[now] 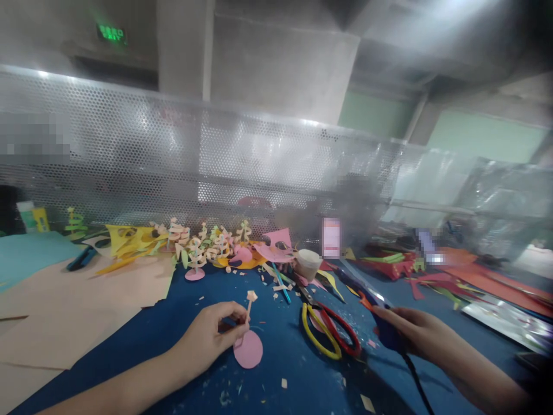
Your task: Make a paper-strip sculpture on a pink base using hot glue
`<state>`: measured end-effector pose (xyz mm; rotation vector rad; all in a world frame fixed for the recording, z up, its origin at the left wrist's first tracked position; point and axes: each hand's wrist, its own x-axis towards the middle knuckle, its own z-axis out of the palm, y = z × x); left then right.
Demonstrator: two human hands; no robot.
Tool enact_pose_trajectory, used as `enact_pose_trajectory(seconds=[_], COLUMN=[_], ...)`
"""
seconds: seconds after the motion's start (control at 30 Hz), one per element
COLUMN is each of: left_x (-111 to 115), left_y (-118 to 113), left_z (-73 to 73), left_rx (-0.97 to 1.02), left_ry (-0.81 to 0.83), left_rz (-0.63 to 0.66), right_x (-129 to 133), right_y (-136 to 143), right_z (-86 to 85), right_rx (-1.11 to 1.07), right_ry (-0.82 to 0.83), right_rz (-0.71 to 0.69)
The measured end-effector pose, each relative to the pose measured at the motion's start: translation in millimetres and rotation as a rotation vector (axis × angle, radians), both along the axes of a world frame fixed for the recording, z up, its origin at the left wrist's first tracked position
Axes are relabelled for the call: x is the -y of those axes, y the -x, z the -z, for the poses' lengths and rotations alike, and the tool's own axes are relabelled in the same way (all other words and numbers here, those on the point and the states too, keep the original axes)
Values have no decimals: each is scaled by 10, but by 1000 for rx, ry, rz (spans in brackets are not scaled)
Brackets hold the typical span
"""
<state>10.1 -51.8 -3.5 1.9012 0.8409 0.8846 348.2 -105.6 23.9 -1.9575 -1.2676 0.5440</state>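
Observation:
My left hand (220, 331) pinches a thin pale paper stick (249, 311) with a small star (252, 296) at its top. The stick stands over a round pink paper disc (248, 350) on the blue table; whether its foot is joined to the disc is hidden by my fingers. On the right, my right hand (408, 328) is wrapped around a dark blue hot glue gun (385, 331) with an orange trigger and a black cord (417, 377). Between my hands lie scissors (330, 331) with one yellow and one red handle loop.
Several small paper trees (196, 258) crowd the table's back beside yellow scraps (133, 242) and a white cup (308, 264). Beige paper sheets (99, 305) cover the left side. Red paper (496, 276) lies right, and a perforated metal screen (164, 150) runs behind.

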Motion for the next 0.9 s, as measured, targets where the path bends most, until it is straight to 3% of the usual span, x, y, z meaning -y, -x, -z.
enact_pose_trajectory(seconds=[0.1,0.2,0.27,0.37,0.5,0.67,0.9], left_x=[-19,-46,-57,-50,-18,-3,1], left_y=[14,22,18,7,-1,8,7], left_z=[-3,9,19,22,4,8,11], left_rx=[25,67,98,139,113,-28,-136], left_ry=[-10,5,8,-9,-36,-103,-129], left_rz=[-33,-45,-48,-28,-37,-90,-84], right_x=[149,240,261,255,201,130,97], right_y=[467,898,1088,1234,1286,1304,1380], right_z=[-157,-173,-150,-176,-246,-110,-69], right_rx=[-622,-781,-726,-538,-121,269,351], right_ry=[-62,12,67,120,122,91,117], right_rz=[-30,-54,-95,-292,-544,-581,-654])
